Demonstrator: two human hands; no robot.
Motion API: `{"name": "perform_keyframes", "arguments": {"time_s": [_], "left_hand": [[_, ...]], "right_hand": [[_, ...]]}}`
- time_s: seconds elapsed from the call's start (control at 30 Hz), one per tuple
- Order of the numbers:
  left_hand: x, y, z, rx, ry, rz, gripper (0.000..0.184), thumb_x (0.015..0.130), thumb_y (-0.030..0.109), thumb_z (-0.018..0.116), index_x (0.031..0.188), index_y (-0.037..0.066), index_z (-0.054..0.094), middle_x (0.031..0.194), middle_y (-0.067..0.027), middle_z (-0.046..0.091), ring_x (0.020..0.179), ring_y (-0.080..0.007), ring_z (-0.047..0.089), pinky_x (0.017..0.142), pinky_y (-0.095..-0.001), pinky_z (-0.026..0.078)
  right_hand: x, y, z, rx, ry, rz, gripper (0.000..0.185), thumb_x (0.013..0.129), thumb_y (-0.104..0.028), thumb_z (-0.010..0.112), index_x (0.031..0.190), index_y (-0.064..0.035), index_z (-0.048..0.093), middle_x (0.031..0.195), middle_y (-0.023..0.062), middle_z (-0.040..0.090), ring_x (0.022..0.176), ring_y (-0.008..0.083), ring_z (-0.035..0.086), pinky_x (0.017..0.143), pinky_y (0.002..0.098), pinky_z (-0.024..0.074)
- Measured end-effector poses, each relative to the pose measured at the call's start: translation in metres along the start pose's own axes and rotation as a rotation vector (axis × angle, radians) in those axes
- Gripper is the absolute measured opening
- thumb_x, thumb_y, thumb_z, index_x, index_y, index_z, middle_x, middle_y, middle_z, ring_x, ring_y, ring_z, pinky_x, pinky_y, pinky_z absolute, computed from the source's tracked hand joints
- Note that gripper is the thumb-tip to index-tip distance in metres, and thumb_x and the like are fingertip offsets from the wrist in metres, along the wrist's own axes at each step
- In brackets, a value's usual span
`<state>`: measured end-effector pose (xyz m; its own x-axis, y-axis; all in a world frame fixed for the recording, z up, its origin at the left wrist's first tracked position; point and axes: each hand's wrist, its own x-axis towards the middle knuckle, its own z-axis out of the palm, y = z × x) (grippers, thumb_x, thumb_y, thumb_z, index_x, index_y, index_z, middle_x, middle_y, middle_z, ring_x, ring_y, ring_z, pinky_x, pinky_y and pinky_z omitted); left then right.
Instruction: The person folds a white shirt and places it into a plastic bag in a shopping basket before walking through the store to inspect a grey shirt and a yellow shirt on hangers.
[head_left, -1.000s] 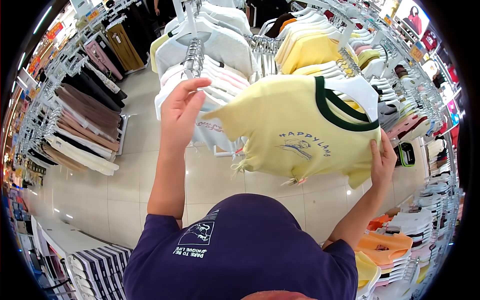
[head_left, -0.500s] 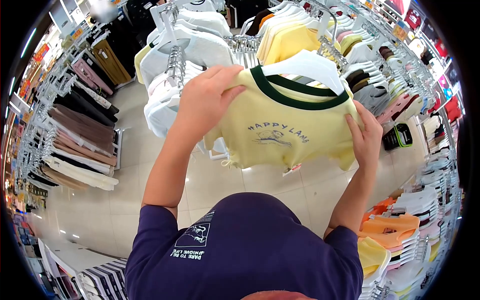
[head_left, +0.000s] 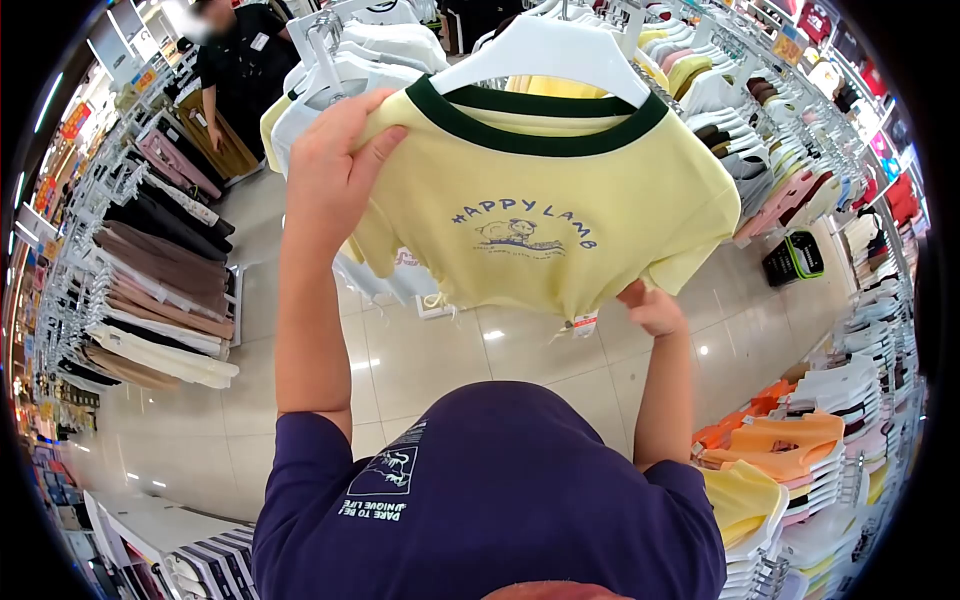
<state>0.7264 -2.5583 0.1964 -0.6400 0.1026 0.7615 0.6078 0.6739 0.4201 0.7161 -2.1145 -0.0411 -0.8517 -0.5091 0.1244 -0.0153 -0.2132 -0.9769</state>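
Note:
A pale yellow T-shirt with a dark green neckband and "HAPPY LAMB" print hangs in front of me on a white hanger. My left hand is closed on its left shoulder, thumb on the front and fingers behind the cloth. Down at the lower right, my right hand has its fingers curled against the hem below the sleeve; the fingertips are partly hidden. A small red and white tag dangles from the hem, left of my right hand.
Behind the shirt stands a rack with white tops. Trousers hang along the left. Orange tops fill a rack at lower right. A black basket sits on the floor. A person in black stands at upper left.
The T-shirt has come up and nearer, with my left hand moving left and up. My right hand has left the right shoulder and dropped to the hem. A person has appeared at upper left.

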Motion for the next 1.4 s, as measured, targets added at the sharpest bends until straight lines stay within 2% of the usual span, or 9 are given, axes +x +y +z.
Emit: {"name": "perform_keyframes", "arguments": {"time_s": [0.03, 0.23, 0.33, 0.43, 0.57, 0.6, 0.73, 1.2, 1.4], "left_hand": [[0.001, 0.0, -0.002, -0.003, 0.006, -0.011, 0.028, 0.094, 0.015, 0.072, 0.12, 0.003, 0.069, 0.103, -0.0112, 0.073, 0.093, -0.0272, 0.069, 0.081, -0.0333, 0.054], [-0.002, 0.006, 0.001, -0.008, 0.018, -0.027, 0.028, 0.094, 0.015, 0.072, 0.12, 0.004, 0.069, 0.101, -0.0115, 0.073, 0.092, -0.0277, 0.068, 0.082, -0.0335, 0.053], [-0.005, 0.0, 0.003, 0.034, 0.008, 0.006, 0.028, 0.094, 0.015, 0.072, 0.12, 0.004, 0.069, 0.1, -0.0118, 0.072, 0.092, -0.0287, 0.068, 0.083, -0.0343, 0.052], [-0.007, -0.003, 0.006, 0.027, 0.012, 0.012, 0.028, 0.094, 0.015, 0.072, 0.119, 0.004, 0.069, 0.099, -0.012, 0.072, 0.092, -0.0293, 0.067, 0.084, -0.0351, 0.052], [-0.011, -0.008, 0.012, 0.036, -0.013, 0.012, 0.027, 0.093, 0.015, 0.072, 0.118, 0.005, 0.069, 0.099, -0.0117, 0.071, 0.091, -0.03, 0.067, 0.083, -0.0358, 0.052], [-0.012, -0.01, 0.013, 0.05, -0.018, 0.026, 0.027, 0.093, 0.015, 0.072, 0.118, 0.005, 0.069, 0.099, -0.0116, 0.071, 0.091, -0.0302, 0.068, 0.083, -0.036, 0.052], [-0.012, -0.01, 0.014, 0.055, -0.016, 0.03, 0.027, 0.093, 0.015, 0.073, 0.118, 0.006, 0.069, 0.099, -0.0113, 0.072, 0.091, -0.0309, 0.068, 0.083, -0.0364, 0.053], [-0.015, -0.008, 0.012, 0.053, -0.005, 0.025, 0.026, 0.094, 0.016, 0.072, 0.118, 0.006, 0.07, 0.1, -0.0103, 0.072, 0.089, -0.0273, 0.069, 0.08, -0.0352, 0.054], [-0.013, -0.01, 0.011, 0.079, -0.044, 0.024, 0.028, 0.094, 0.014, 0.071, 0.12, 0.004, 0.069, 0.107, -0.0133, 0.073, 0.096, -0.0296, 0.069, 0.086, -0.0355, 0.052]], "right_hand": [[0.005, 0.005, 0.011, -0.115, -0.088, 0.105, 0.073, 0.078, -0.008, 0.082, 0.146, -0.0036, 0.053, 0.138, 0.008, 0.063, 0.129, 0.0224, 0.059, 0.104, 0.0387, 0.0508], [0.008, 0.045, 0.043, -0.64, 0.004, 0.486, 0.053, 0.091, -0.017, 0.074, 0.139, -0.0003, 0.059, 0.129, 0.0109, 0.069, 0.116, 0.022, 0.065, 0.099, 0.0362, 0.0515], [0.007, 0.022, 0.066, -0.583, 0.096, 0.491, 0.046, 0.096, -0.023, 0.071, 0.135, -0.0001, 0.062, 0.124, 0.0114, 0.071, 0.114, 0.0213, 0.066, 0.096, 0.0353, 0.0522], [0.012, -0.004, 0.083, -0.39, 0.174, 0.344, 0.044, 0.099, -0.027, 0.067, 0.134, -0.0007, 0.063, 0.12, 0.0103, 0.071, 0.111, 0.0195, 0.066, 0.094, 0.0353, 0.0529], [0.021, -0.057, 0.106, -0.099, 0.193, 0.293, 0.032, 0.103, -0.025, 0.062, 0.118, 0.0019, 0.069, 0.104, 0.0048, 0.074, 0.093, 0.0101, 0.068, 0.082, 0.0286, 0.0538], [0.023, -0.065, 0.11, -0.07, 0.223, 0.231, 0.029, 0.104, -0.026, 0.061, 0.108, 0.0009, 0.071, 0.094, 0.0022, 0.074, 0.08, 0.0073, 0.067, 0.071, 0.0251, 0.0538], [0.038, -0.093, 0.128, 0.044, 0.292, 0.132, 0.03, 0.107, -0.027, 0.058, 0.103, 0.0006, 0.07, 0.09, 0.0039, 0.073, 0.072, 0.0084, 0.068, 0.063, 0.025, 0.0549], [0.048, -0.096, 0.135, 0.018, 0.29, 0.078, 0.033, 0.108, -0.029, 0.057, 0.107, 0.0014, 0.07, 0.088, 0.0045, 0.073, 0.072, 0.0088, 0.069, 0.064, 0.0247, 0.0559], [0.049, -0.096, 0.135, 0.008, 0.297, 0.089, 0.032, 0.107, -0.028, 0.057, 0.106, 0.0016, 0.07, 0.088, 0.0032, 0.073, 0.072, 0.0085, 0.068, 0.064, 0.025, 0.0549]]}}
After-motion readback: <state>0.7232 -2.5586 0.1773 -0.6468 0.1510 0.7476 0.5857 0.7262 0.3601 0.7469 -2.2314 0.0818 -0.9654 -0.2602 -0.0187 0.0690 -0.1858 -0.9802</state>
